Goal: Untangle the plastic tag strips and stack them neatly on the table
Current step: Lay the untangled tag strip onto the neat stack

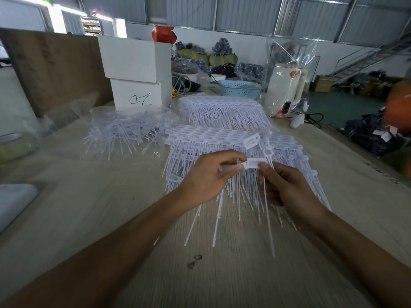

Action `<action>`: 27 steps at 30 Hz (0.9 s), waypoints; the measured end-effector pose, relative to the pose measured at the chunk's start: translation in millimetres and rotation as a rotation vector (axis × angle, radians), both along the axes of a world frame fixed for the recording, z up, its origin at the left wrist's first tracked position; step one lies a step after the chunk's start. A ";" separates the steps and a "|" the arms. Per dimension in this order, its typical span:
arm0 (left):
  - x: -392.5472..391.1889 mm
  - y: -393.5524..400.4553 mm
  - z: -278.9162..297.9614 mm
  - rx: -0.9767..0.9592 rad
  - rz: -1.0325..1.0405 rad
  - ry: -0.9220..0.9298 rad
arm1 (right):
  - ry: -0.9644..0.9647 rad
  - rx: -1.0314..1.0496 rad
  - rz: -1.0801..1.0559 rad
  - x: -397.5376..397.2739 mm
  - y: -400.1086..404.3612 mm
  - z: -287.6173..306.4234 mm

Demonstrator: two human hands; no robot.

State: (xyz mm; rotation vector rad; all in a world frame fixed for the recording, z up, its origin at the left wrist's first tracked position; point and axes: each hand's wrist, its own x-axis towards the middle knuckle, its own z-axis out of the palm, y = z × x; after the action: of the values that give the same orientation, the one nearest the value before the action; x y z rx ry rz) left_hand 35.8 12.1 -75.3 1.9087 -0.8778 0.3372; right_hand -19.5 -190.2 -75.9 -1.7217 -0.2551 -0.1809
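Toward the tabletop's (pixel 93 207) middle, the left hand (pixel 206 176) and right hand (pixel 287 185) are pinching one tag strip (pixel 253 163) above two neat stacks (pixel 222 134), while a seemingly tangled heap (pixel 124 130) is waiting near the far-left edge.

perhaps "a1", handwritten on the white box (pixel 138 94)

Bare pale wooden tabletop (pixel 93 210) lies open at near left. Ahead, stacked white plastic tag strips (pixel 222 138) and a tangled clear-bagged heap (pixel 124 132) crowd the middle; two stacked white cardboard boxes (pixel 135 72) block the far side.
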 end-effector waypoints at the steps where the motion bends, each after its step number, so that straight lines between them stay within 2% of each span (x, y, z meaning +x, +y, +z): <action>1: -0.3 -0.3 -0.5 -0.008 0.000 -0.006 | 0.034 0.019 0.006 0.2 0.1 0.2; 6: 0.9 0.9 -2.3 -0.079 0.047 -0.047 | 0.119 0.046 0.081 0.2 0.4 0.1; 12: 3.3 6.4 -0.4 -0.093 0.107 -0.103 | 0.299 0.232 0.118 3.2 -1.1 0.5; 18: 2.7 5.4 -1.6 0.007 0.185 -0.222 | 0.408 0.131 0.238 -3.1 -0.2 5.6; 27: 3.4 7.9 -1.5 0.066 0.229 -0.266 | 0.369 0.112 0.221 -1.6 0.1 4.8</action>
State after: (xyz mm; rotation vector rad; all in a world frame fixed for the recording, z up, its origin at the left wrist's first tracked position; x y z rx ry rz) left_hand 39.2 20.0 -76.8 2.0614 -0.8507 0.7205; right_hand -21.1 -190.1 -71.1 -1.5686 -0.1569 0.2787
